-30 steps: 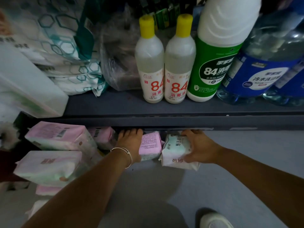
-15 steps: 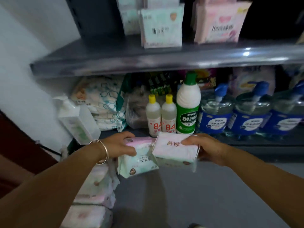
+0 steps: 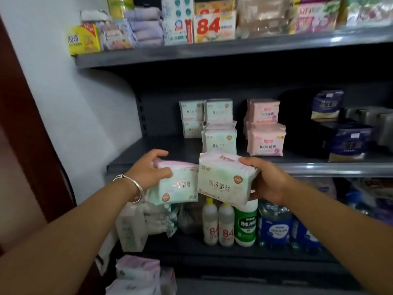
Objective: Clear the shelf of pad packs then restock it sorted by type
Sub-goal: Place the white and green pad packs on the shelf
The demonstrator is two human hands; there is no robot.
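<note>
Reference landmark: the middle shelf, the dark board at the height of your hands.

Your left hand, with a bracelet at the wrist, grips a pink-topped green pad pack by its left end, thumb on the front face and fingers over the top. The pack sits in front of the shelf's front edge, not resting on it.

Your right hand grips a second green pad pack by its right end, thumb on top and fingers beneath. This pack touches the first one along its left side and is also held just in front of the shelf edge.

On the middle shelf, behind both hands, stand stacked green packs. To their right stand stacked pink packs.

Below the middle shelf, under the right-hand pack, stand two yellow-capped bottles and a green-labelled bottle.

More pad packs lie at floor level, below and left of the shelf.
</note>
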